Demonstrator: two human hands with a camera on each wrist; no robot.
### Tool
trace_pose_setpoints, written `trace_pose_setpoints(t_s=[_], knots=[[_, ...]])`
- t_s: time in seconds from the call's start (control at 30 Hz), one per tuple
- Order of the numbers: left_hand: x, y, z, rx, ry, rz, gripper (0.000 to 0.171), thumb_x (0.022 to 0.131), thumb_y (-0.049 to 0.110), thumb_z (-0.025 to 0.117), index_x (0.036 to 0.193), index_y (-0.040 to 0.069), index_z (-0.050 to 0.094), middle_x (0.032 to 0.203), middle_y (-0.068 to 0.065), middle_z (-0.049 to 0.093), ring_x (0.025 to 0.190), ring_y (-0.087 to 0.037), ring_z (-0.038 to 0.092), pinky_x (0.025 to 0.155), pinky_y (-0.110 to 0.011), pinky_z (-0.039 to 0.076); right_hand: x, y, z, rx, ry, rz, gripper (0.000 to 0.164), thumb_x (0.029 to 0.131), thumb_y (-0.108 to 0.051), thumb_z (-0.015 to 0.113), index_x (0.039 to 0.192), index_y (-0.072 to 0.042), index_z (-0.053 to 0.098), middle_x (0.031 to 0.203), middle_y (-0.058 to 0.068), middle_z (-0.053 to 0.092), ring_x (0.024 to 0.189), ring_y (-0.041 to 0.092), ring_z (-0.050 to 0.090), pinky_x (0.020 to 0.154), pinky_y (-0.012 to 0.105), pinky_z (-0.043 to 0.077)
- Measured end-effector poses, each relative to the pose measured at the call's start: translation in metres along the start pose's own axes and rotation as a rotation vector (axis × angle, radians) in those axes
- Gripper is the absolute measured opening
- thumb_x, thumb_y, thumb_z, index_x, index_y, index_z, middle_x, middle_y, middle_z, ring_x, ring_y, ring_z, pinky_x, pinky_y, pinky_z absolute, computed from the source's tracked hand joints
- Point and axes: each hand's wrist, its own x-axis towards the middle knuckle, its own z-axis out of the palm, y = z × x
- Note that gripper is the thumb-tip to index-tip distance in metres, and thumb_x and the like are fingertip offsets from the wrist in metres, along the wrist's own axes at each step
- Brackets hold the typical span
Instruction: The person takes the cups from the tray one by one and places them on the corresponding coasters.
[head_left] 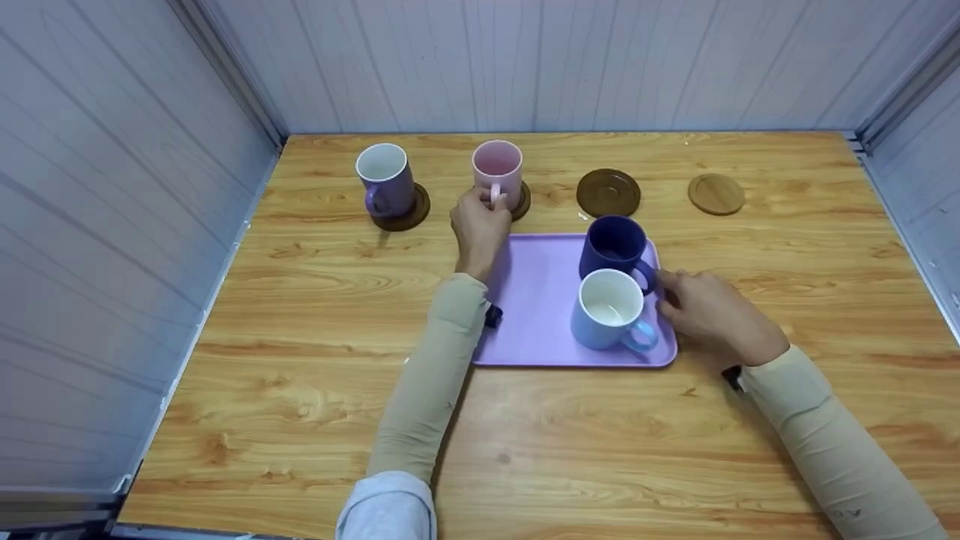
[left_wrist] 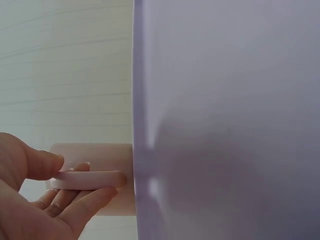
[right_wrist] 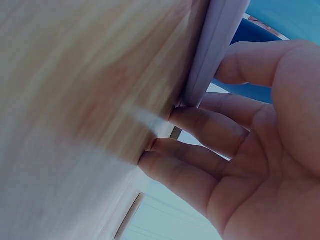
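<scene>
My left hand (head_left: pixel 480 227) pinches the handle of a pink mug (head_left: pixel 509 171); thumb and fingers lie on either side of it in the left wrist view. The mug stands at a dark round coaster (head_left: pixel 521 202), mostly hidden. At the right edge of a purple tray (head_left: pixel 536 300), my right hand (head_left: pixel 709 311) has its thumb at the rim and its other fingers extended, fingertips by the tabletop. Beside those fingers, on the tray, is a dark blue mug (head_left: pixel 600 259), handle toward the hand. A light blue mug (head_left: pixel 596 330) with white inside stands in front of it.
A purple mug (head_left: pixel 397 193) with white inside stands on a dark coaster (head_left: pixel 422 210) at the back left. Farther right lie a dark brown coaster (head_left: pixel 608 193) and a light wooden one (head_left: pixel 716 194). White panel walls (head_left: pixel 420 67) border the wooden table (head_left: pixel 300 375).
</scene>
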Motion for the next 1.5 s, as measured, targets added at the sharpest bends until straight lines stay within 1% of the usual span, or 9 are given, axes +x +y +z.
trace_pose_setpoints(t_s=[0.17,0.4,0.67,0.83,1.0,1.17,1.27,1.4,1.5], knots=[[-0.001,0.002,-0.002,0.026,-0.032,-0.011,0.017,0.093,0.024,0.074,0.096,0.008,0.076,0.086,-0.002,0.073,0.083,-0.017,0.066,0.076,-0.032,0.052,-0.001,0.0,-0.001,0.005,-0.018,0.015,0.011,0.096,-0.014,0.062,0.104,-0.007,0.066,0.08,0.007,0.056,0.066,0.022,0.053,0.06,0.04,0.046],[-0.004,0.014,-0.012,0.074,-0.074,-0.005,0.038,0.09,0.035,0.079,0.113,0.006,0.074,0.108,-0.007,0.076,0.1,-0.019,0.07,0.088,-0.035,0.055,-0.002,0.002,-0.001,0.003,-0.001,0.007,0.008,0.096,-0.013,0.062,0.1,-0.008,0.066,0.082,0.009,0.06,0.068,0.023,0.054,0.063,0.044,0.048],[-0.011,0.038,-0.033,0.069,-0.053,0.021,0.047,0.092,0.031,0.075,0.128,0.002,0.068,0.122,-0.011,0.074,0.112,-0.022,0.069,0.096,-0.038,0.055,-0.002,0.002,0.0,0.009,-0.008,0.015,0.011,0.097,-0.015,0.061,0.103,-0.007,0.066,0.082,0.009,0.06,0.068,0.022,0.054,0.062,0.041,0.047],[-0.018,0.051,-0.044,0.068,-0.014,0.069,0.049,0.092,0.031,0.073,0.13,0.001,0.068,0.123,-0.015,0.074,0.114,-0.025,0.07,0.097,-0.041,0.055,-0.002,0.001,0.0,0.015,-0.021,0.022,0.008,0.097,-0.015,0.061,0.101,-0.009,0.064,0.078,0.007,0.056,0.067,0.022,0.053,0.059,0.038,0.044],[-0.027,0.063,-0.052,0.073,-0.021,0.089,0.048,0.093,0.031,0.07,0.132,0.003,0.068,0.126,-0.014,0.073,0.117,-0.025,0.069,0.1,-0.04,0.055,-0.002,0.001,0.0,0.015,-0.034,0.033,0.01,0.097,-0.015,0.061,0.104,-0.009,0.064,0.077,0.006,0.055,0.067,0.021,0.052,0.059,0.036,0.042],[-0.038,0.07,-0.057,0.083,-0.038,0.152,0.04,0.096,0.026,0.065,0.13,0.006,0.069,0.125,-0.011,0.074,0.114,-0.022,0.07,0.099,-0.037,0.055,-0.001,0.0,0.0,0.028,-0.052,0.047,0.014,0.098,-0.017,0.06,0.109,-0.009,0.065,0.075,0.005,0.054,0.067,0.021,0.053,0.059,0.036,0.043],[-0.046,0.07,-0.059,0.104,-0.036,0.223,0.035,0.096,0.024,0.065,0.127,0.007,0.071,0.122,-0.009,0.075,0.11,-0.021,0.071,0.096,-0.037,0.057,-0.001,-0.001,-0.001,0.033,-0.059,0.054,0.014,0.098,-0.017,0.06,0.109,-0.009,0.065,0.073,0.003,0.052,0.066,0.021,0.053,0.058,0.035,0.042],[-0.056,0.065,-0.061,0.134,-0.044,0.321,0.031,0.095,0.02,0.065,0.123,0.009,0.073,0.119,-0.007,0.076,0.106,-0.019,0.072,0.09,-0.037,0.058,-0.001,-0.001,-0.001,0.026,-0.05,0.048,0.013,0.098,-0.016,0.06,0.107,-0.009,0.065,0.073,0.003,0.052,0.065,0.02,0.052,0.057,0.035,0.041],[-0.064,0.057,-0.061,0.151,-0.09,0.359,0.03,0.095,0.018,0.064,0.122,0.009,0.073,0.117,-0.006,0.076,0.106,-0.016,0.072,0.09,-0.035,0.058,-0.001,-0.001,-0.001,0.02,-0.043,0.038,0.014,0.098,-0.016,0.061,0.108,-0.008,0.066,0.075,0.005,0.053,0.065,0.02,0.052,0.058,0.035,0.042]])
